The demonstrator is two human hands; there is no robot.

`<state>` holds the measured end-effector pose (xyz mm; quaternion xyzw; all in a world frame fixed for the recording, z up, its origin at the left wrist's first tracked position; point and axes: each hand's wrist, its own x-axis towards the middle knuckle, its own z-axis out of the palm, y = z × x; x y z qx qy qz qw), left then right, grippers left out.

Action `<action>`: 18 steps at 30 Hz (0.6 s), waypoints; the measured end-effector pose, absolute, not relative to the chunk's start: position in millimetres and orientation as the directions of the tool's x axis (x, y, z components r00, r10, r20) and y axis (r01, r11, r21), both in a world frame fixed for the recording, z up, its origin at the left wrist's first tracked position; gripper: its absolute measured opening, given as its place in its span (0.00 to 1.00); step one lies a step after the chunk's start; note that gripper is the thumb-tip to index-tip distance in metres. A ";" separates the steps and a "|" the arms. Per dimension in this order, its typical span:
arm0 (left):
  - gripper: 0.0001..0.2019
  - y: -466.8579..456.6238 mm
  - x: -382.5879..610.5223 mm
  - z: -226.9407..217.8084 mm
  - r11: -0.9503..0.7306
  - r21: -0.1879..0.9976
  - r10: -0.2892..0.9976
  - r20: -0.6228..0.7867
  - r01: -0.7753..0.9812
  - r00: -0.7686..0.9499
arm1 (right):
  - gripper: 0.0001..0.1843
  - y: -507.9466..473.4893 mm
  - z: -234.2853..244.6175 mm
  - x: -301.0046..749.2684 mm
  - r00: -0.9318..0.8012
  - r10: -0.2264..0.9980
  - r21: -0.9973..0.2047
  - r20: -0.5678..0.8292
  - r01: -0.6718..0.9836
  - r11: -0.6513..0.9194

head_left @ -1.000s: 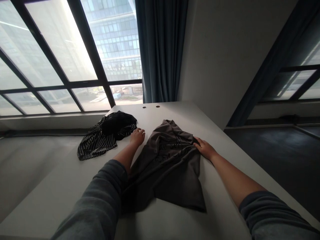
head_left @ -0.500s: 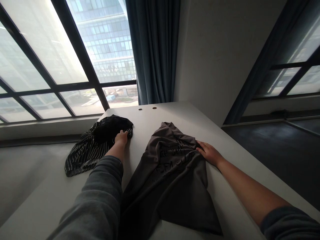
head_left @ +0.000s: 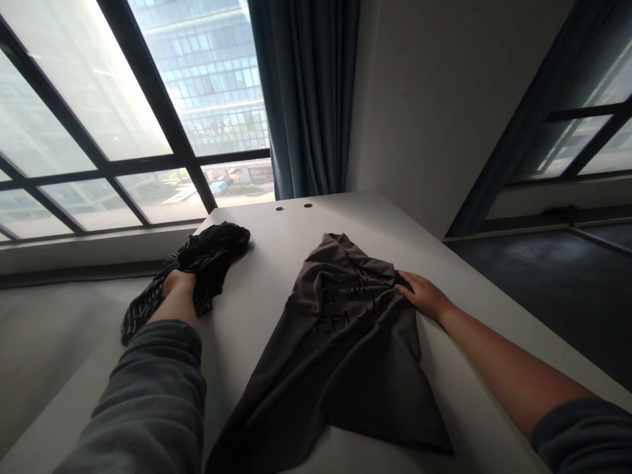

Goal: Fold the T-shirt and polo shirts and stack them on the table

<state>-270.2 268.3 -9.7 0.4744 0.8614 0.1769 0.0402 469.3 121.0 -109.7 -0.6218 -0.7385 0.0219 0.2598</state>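
A dark grey T-shirt point(head_left: 340, 355) with black lettering lies wrinkled on the white table, its narrow bunched end pointing away from me. At its right edge my right hand point(head_left: 425, 295) is closed on the cloth, thumb on top. To the left is a crumpled black garment with white stripes point(head_left: 217, 247); I cannot tell its exact kind. My left hand point(head_left: 178, 284) grips the middle of this bundle, its fingertips hidden in the fabric.
The white table point(head_left: 266, 263) reaches toward the window, with two round cable holes point(head_left: 294, 207) near its far edge. Behind it hang a blue curtain point(head_left: 311, 99) and a pale wall point(head_left: 424, 105). Dark floor point(head_left: 557, 289) shows beyond the right edge.
My left hand has moved left and nearer from the striped garment's right end to its middle, and the bundle is now narrower. My right hand stays at the T-shirt's edge.
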 end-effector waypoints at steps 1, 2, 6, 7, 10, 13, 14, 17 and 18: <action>0.24 262.3 -272.1 -19.3 0.518 0.314 0.825 0.064 0.796 -0.562 | 0.29 120.8 -109.7 469.3 -0.091 0.931 -0.353 0.354 0.909 0.223; 0.24 257.1 -271.5 -28.6 0.546 0.285 0.815 0.037 0.788 -0.578 | 0.29 120.7 -109.8 469.5 -0.091 0.931 -0.349 0.354 0.910 0.222; 0.27 240.8 -257.4 -54.7 0.521 0.248 0.828 0.087 0.817 -0.554 | 0.31 121.0 -111.6 470.6 -0.099 0.932 -0.337 0.349 0.915 0.223; 0.27 237.1 -254.0 -57.7 0.508 0.236 0.835 0.103 0.829 -0.541 | 0.31 121.3 -112.1 471.0 -0.100 0.932 -0.336 0.348 0.915 0.223; 0.25 224.2 -247.9 -60.3 0.458 0.211 0.860 0.141 0.864 -0.490 | 0.30 122.4 -113.6 472.2 -0.100 0.931 -0.336 0.352 0.914 0.226; 0.23 208.6 -244.1 -57.3 0.430 0.235 0.851 0.218 0.872 -0.478 | 0.30 123.6 -115.5 473.7 -0.096 0.931 -0.335 0.353 0.916 0.222; 0.23 203.6 -241.7 -55.4 0.425 0.249 0.835 0.263 0.870 -0.483 | 0.30 124.1 -116.3 474.2 -0.096 0.931 -0.334 0.351 0.916 0.220; 0.20 192.0 -225.9 -45.6 0.392 0.279 0.775 0.414 0.877 -0.478 | 0.30 125.6 -119.3 475.6 -0.098 0.936 -0.322 0.339 0.923 0.213; 0.19 189.2 -216.6 -41.2 0.371 0.283 0.760 0.454 0.884 -0.464 | 0.30 126.1 -120.2 475.7 -0.101 0.938 -0.314 0.333 0.925 0.212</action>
